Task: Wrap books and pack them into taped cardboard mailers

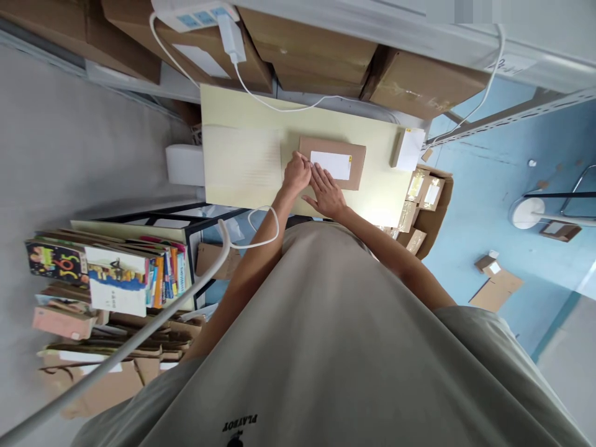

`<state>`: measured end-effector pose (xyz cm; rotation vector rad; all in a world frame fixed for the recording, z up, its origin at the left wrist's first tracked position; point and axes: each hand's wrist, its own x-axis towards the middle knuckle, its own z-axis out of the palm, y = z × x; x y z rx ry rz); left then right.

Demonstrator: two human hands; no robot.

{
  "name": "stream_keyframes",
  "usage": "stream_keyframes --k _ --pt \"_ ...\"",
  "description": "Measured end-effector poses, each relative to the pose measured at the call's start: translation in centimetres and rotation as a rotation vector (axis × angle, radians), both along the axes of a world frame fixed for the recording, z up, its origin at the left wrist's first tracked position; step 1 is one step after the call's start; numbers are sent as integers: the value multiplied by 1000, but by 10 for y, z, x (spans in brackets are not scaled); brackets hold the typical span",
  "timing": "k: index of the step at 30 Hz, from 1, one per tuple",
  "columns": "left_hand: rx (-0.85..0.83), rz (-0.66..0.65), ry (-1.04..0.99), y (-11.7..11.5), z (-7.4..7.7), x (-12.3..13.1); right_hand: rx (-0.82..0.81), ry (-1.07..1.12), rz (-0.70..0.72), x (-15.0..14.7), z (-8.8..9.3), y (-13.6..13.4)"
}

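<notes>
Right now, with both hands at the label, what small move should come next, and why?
Probably slide the right hand lightly across the white label toward its right end: that hand lies outstretched over the label's left part, the right part is uncovered, and the left hand seems placed to steady the brown box.

label (330, 166) on carton (358, 169) | carton on table (379, 158) | books (162, 276) left of table

A brown box (339, 162) (white-labelled) lies flat.

Hands (297, 174) (328, 192): two. Brown carton (358, 169) on tabletop (242, 194): one, with one white label (336, 166). Power strip (179, 11): one, one plug (232, 41).
</notes>
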<state>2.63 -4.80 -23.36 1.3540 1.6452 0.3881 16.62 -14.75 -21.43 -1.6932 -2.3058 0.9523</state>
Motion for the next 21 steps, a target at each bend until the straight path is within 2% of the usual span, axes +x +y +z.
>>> stream_keyframes --k 3,8,11,14,18,21 --pt "26 31 -81 -1 -6 -2 -4 -4 5 4 -1 0" --pt "69 43 -189 -2 -12 -3 25 6 -158 -7 -9 26" --pt "65 36 -167 -4 -16 -3 43 4 -204 -16 -9 29" --pt "80 25 -147 -7 -20 -2 35 -11 -162 -15 -2 11" --pt "60 -30 -106 -7 -22 0 -34 -42 -65 5 15 -22" --pt "42 -72 -92 -6 -21 0 -52 -95 -156 29 25 -43"
